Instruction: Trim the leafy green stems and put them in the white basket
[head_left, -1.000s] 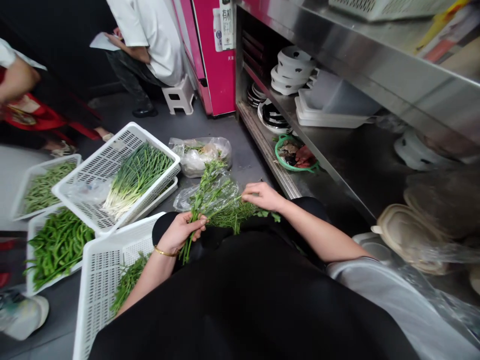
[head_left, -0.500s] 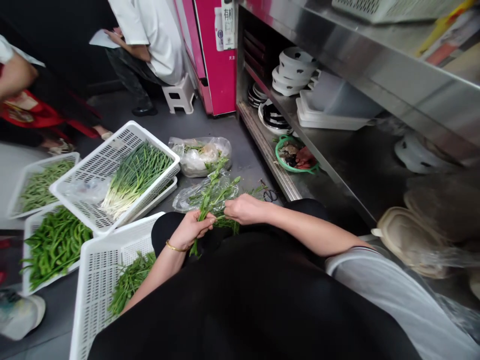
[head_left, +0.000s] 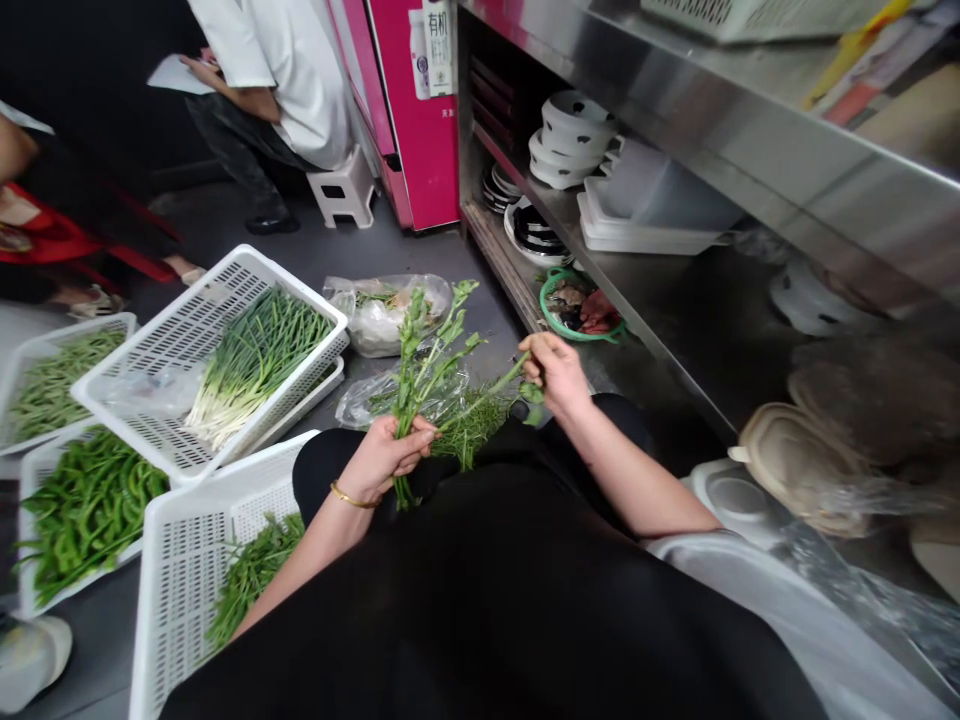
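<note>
My left hand (head_left: 382,458) is closed round a bunch of leafy green stems (head_left: 424,352), held upright over my lap. My right hand (head_left: 553,371) pinches the end of one stem (head_left: 491,392) that runs down to the bunch, off to the right of it. More loose greens (head_left: 469,430) lie on a clear plastic bag (head_left: 360,402) on the floor just past my knees. A white basket (head_left: 187,560) at my left knee holds trimmed greens (head_left: 251,570).
White baskets on the floor to the left hold spring onions (head_left: 251,360) and green beans (head_left: 82,505). A bag of scraps (head_left: 386,310) lies ahead. A steel shelf (head_left: 675,330) with bowls, trays and a green colander (head_left: 581,305) runs along the right. A person in white (head_left: 277,70) sits on a stool.
My right hand has moved up and to the right, drawing a stem out from the bunch. The bunch in my left hand now stands more upright.
</note>
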